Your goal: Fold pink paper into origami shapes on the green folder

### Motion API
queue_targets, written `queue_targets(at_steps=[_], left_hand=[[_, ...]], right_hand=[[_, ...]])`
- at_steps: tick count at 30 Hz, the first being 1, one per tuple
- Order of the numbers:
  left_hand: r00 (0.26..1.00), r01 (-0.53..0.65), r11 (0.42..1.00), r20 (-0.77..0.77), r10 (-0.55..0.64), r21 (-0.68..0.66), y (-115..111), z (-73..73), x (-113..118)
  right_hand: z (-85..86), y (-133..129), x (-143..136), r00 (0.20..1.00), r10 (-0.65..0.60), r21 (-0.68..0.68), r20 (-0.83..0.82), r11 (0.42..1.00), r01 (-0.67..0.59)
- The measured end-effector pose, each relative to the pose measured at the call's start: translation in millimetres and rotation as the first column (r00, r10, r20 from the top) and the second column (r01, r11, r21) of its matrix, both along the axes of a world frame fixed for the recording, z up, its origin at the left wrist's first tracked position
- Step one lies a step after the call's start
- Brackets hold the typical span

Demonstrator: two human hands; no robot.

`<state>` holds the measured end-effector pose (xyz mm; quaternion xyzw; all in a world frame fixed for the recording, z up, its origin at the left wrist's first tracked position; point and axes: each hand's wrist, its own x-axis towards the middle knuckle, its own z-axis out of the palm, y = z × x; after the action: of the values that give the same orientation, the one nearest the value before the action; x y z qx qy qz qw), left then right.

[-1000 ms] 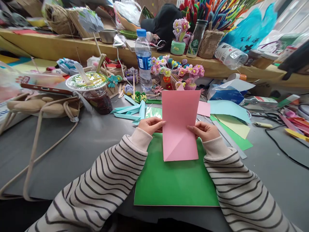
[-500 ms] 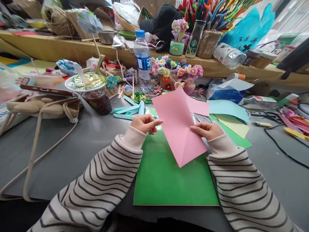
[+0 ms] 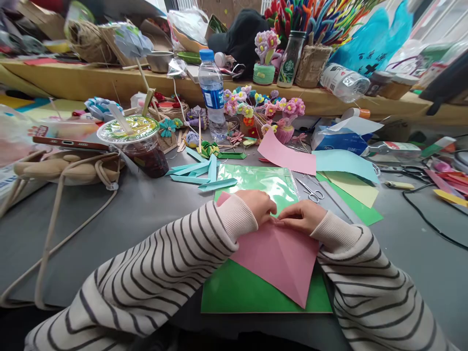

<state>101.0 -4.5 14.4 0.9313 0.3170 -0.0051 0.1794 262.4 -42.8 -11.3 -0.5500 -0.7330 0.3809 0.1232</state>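
A creased pink sheet of paper (image 3: 278, 258) lies over the green board (image 3: 237, 297), one corner pointing toward me. My left hand (image 3: 258, 205) bends over its far part, with the fingers curled down onto the paper near the middle. Close beside it, my right hand (image 3: 302, 215) pinches the same sheet at its upper edge, thumb and fingers together. The two hands almost touch. Part of the sheet is hidden under my left hand and sleeve. Beyond them lies a clear plastic sleeve (image 3: 252, 178) on the green board.
Small scissors (image 3: 311, 191) and a ruler (image 3: 340, 202) lie right of the board. Folded blue paper strips (image 3: 197, 170) are at the left, near a drink cup (image 3: 146, 156). Behind stand a water bottle (image 3: 214, 97) and crocheted flowers (image 3: 252, 107). Pink paper (image 3: 287, 153) lies beyond the hands.
The pink sheet has come down from a raised, tilted position onto the board and turned. My left hand has moved right onto it, close to my right hand.
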Motion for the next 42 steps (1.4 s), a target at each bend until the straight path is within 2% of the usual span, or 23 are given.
queue_targets(at_steps=[2, 4, 10, 13, 17, 19, 22, 24, 27, 29, 35, 42], left_hand=[[0.999, -0.007, 0.997, -0.035, 0.004, -0.082, 4, -5.1, 2], [1.0, -0.018, 0.99, -0.004, 0.018, -0.137, 9, -8.7, 0], [0.992, -0.09, 0.954, 0.062, 0.112, -0.287, 24, -13.2, -20], [0.987, -0.122, 0.937, 0.057, 0.148, -0.327, 27, -11.8, -30], [0.978, -0.183, 0.921, 0.032, 0.206, -0.343, 27, -8.6, -41], [0.974, -0.205, 0.917, 0.02, 0.225, -0.343, 26, -8.0, -45], [0.97, -0.208, 0.909, 0.043, 0.24, -0.362, 25, -9.6, -48], [0.969, -0.196, 0.905, 0.068, 0.238, -0.378, 25, -11.7, -46], [0.968, -0.191, 0.905, 0.079, 0.238, -0.381, 23, -15.1, -38], [0.968, -0.189, 0.906, 0.086, 0.237, -0.378, 21, -16.8, -32], [0.974, -0.187, 0.921, 0.06, 0.22, -0.341, 18, -15.8, -16], [0.994, -0.086, 0.923, 0.033, 0.106, -0.376, 19, -12.5, 1]], right_hand=[[0.0, -1, -1, 1.0, 0.006, 0.012, -0.007, 1.0, -0.006], [1.5, 0, 0, 1.0, 0.006, 0.017, 0.0, 1.0, -0.006], [8.4, 2, 11, 0.999, 0.001, -0.009, 0.047, 1.0, -0.001], [8.8, 4, 17, 0.999, -0.007, -0.059, 0.044, 0.998, 0.01], [8.7, 5, 26, 0.998, -0.038, -0.134, -0.045, 0.99, 0.031], [10.7, 5, 32, 0.997, -0.072, -0.115, 0.004, 0.991, 0.072], [15.2, 4, 37, 0.978, -0.2, -0.041, 0.058, 0.978, 0.203], [16.9, 4, 35, 0.971, -0.233, -0.015, -0.047, 0.972, 0.233], [13.8, 4, 23, 0.977, -0.11, -0.032, -0.185, 0.994, 0.106], [8.7, 5, 14, 0.988, -0.046, -0.038, -0.146, 0.998, 0.041], [-0.9, 4, 4, 0.992, -0.079, 0.039, -0.094, 0.996, 0.083], [-0.2, 2, 2, 0.997, -0.053, 0.083, -0.053, 0.995, 0.057]])
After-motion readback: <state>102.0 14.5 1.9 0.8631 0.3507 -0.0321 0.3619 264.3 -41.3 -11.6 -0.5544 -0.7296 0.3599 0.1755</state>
